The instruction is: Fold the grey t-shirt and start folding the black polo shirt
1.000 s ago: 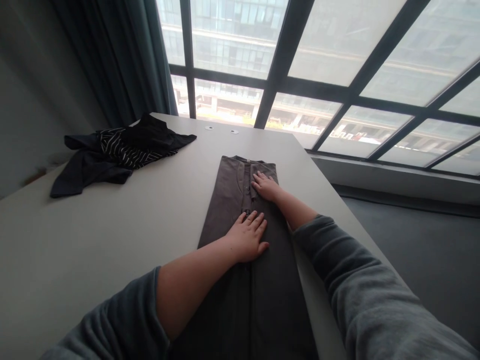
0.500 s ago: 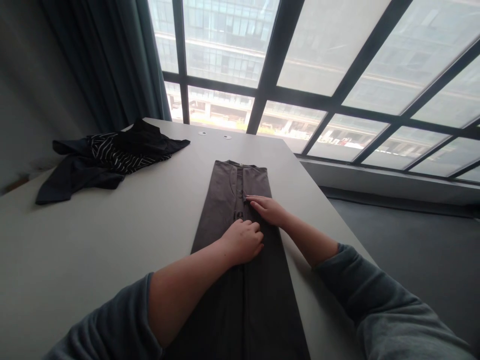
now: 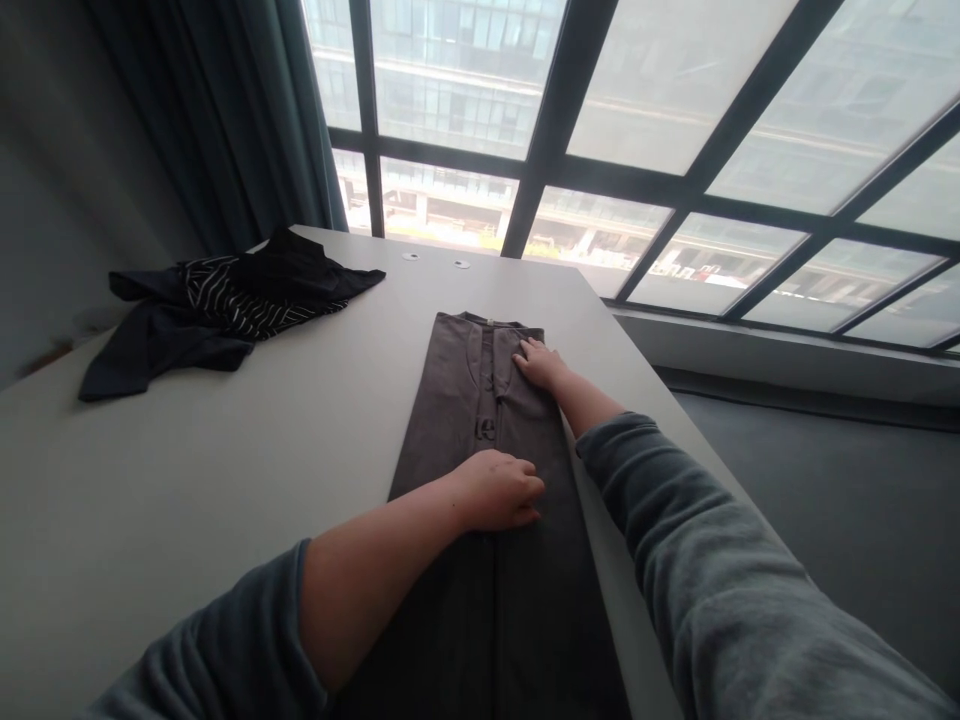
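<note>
A long grey shirt (image 3: 450, 400) lies on the table, its two sides folded inward so the edges meet along a middle line. Its neckline, with a small pale label, is at the far end, and dark lettering shows partly in the middle. My right hand (image 3: 541, 364) rests open on the upper right part of the shirt, fingers spread near the shoulder edge. Closer to me, my left hand (image 3: 499, 490) lies over the middle line with its fingers curled closed. Whether cloth is inside that hand is hidden.
The white table (image 3: 315, 430) stands by a large framed window (image 3: 547, 170). At the back left lies a heap of dark clothes (image 3: 300, 280), one with a white line pattern. Two round fittings (image 3: 462, 264) sit in the far tabletop. A dark curtain (image 3: 225, 120) hangs behind.
My right hand has moved from the middle line away from me and to the right, towards the shirt's upper edge. My left hand has shifted slightly right. More of the lettering shows.
</note>
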A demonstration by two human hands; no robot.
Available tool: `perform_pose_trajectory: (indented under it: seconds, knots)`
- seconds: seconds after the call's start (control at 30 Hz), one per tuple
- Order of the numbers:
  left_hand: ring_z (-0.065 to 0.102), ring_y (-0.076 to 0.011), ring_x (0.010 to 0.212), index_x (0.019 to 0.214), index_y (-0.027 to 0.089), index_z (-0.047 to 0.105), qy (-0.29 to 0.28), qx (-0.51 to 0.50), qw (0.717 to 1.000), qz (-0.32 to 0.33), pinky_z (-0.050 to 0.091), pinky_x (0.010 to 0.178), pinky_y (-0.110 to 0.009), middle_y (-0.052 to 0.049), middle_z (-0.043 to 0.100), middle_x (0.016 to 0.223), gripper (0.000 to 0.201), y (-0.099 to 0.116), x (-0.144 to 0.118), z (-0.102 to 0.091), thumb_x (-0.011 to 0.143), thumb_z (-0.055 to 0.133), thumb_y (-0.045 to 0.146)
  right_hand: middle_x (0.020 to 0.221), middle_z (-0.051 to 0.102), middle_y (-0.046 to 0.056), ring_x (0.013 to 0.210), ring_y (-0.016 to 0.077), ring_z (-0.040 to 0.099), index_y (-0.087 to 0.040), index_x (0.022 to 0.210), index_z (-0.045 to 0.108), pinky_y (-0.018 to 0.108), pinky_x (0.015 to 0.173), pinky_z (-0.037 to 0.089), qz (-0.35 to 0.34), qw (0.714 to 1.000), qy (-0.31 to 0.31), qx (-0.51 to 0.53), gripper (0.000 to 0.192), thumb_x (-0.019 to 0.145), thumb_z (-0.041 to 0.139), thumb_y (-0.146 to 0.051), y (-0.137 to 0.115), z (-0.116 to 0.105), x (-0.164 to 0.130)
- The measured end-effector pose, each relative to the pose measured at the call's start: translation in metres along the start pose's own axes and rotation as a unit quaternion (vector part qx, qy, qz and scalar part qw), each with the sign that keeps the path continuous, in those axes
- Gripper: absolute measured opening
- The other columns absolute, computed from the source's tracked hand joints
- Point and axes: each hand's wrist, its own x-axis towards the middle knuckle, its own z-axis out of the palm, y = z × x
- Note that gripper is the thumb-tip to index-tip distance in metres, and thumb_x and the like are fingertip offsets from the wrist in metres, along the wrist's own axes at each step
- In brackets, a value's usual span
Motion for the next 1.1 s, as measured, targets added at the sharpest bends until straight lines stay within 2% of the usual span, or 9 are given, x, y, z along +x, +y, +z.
perform_pose_trajectory:
  seconds: [0.17,0.37,0.5,0.67,0.77,0.87,0.97,1.03,1.1]
  knots:
    - [0.075,-0.0229,0.093,0.097,0.021,0.074,-0.004,-0.004,1.000,-0.001,0.056,0.077,-0.031,-0.006,0.075,0.104,0.022,0.000,0.000,-0.001,0.099,0.069,0.042,0.178,0.019,0.019,0.164,0.0364,0.019,-0.013,0.169,0.032,0.060,0.129,0.019,-0.041,0.999,-0.023,-0.027,0.068,0.111,0.035,-0.048,-0.010,-0.001,-0.039]
    - [0.076,-0.0228,0.091,0.099,0.021,0.075,0.018,0.007,1.000,0.010,0.057,0.077,-0.032,-0.006,0.076,0.105,0.022,-0.001,-0.002,0.003,0.099,0.068,0.042,0.176,0.026,0.014,0.163,0.0343,0.026,-0.017,0.169,0.036,0.060,0.130,0.021,-0.122,0.991,-0.014,-0.049,0.063,0.110,0.035,-0.041,-0.022,0.005,-0.122]
    - [0.077,-0.0255,0.095,0.100,0.019,0.078,0.036,0.021,0.999,0.000,0.058,0.082,-0.035,-0.008,0.079,0.103,0.025,0.000,-0.002,0.005,0.100,0.065,0.041,0.177,0.024,0.013,0.164,0.0320,0.022,-0.017,0.169,0.036,0.058,0.132,0.022,-0.157,0.987,-0.008,-0.018,0.064,0.108,0.041,-0.037,-0.031,0.012,-0.179]
    - [0.077,-0.0265,0.096,0.097,0.015,0.080,0.071,0.027,0.995,-0.063,0.058,0.083,-0.036,-0.011,0.080,0.101,0.023,0.000,-0.004,0.000,0.099,0.060,0.027,0.175,0.026,0.015,0.165,0.0298,0.020,-0.019,0.169,0.037,0.061,0.132,0.022,-0.204,0.977,-0.039,0.041,0.063,0.108,0.044,-0.035,-0.041,0.015,-0.252]
    - [0.076,-0.0254,0.097,0.099,0.016,0.078,0.090,0.022,0.989,-0.112,0.058,0.086,-0.036,-0.011,0.079,0.101,0.026,-0.003,-0.005,-0.003,0.102,0.055,0.027,0.175,0.029,0.014,0.165,0.0303,0.019,-0.022,0.170,0.033,0.063,0.132,0.021,-0.227,0.970,-0.050,0.073,0.066,0.107,0.048,-0.037,-0.052,0.011,-0.296]
    - [0.068,-0.0282,0.123,0.121,0.018,0.075,0.113,0.024,0.984,-0.137,0.054,0.104,-0.040,-0.014,0.074,0.128,0.030,-0.008,-0.005,0.002,0.103,0.056,0.033,0.175,0.027,0.013,0.165,0.0319,0.016,-0.022,0.171,0.031,0.064,0.133,0.019,-0.242,0.962,-0.082,0.093,0.071,0.105,0.053,-0.036,-0.065,0.004,-0.333]
    - [0.044,-0.0321,0.154,0.155,0.020,0.056,0.068,0.034,0.985,-0.154,0.039,0.122,-0.049,-0.014,0.049,0.166,0.054,-0.011,-0.004,0.014,0.105,0.053,0.042,0.176,0.023,0.013,0.165,0.0334,0.016,-0.022,0.170,0.035,0.064,0.133,0.017,-0.261,0.952,-0.109,0.112,0.073,0.103,0.059,-0.037,-0.076,-0.002,-0.359]
    - [0.031,-0.0331,0.161,0.162,0.016,0.047,0.022,0.044,0.984,-0.169,0.029,0.129,-0.052,-0.014,0.037,0.173,0.061,-0.011,-0.006,0.022,0.108,0.045,0.045,0.176,0.022,0.014,0.165,0.0340,0.018,-0.021,0.169,0.036,0.063,0.133,0.017,-0.270,0.947,-0.124,0.122,0.075,0.101,0.061,-0.037,-0.082,-0.005,-0.373]
    - [0.025,-0.0326,0.163,0.163,0.014,0.046,0.004,0.061,0.982,-0.176,0.020,0.132,-0.053,-0.015,0.035,0.173,0.063,-0.010,-0.008,0.027,0.109,0.040,0.045,0.175,0.023,0.015,0.164,0.0342,0.019,-0.019,0.169,0.036,0.062,0.134,0.017,-0.273,0.944,-0.130,0.133,0.077,0.100,0.063,-0.037,-0.086,-0.005,-0.387]
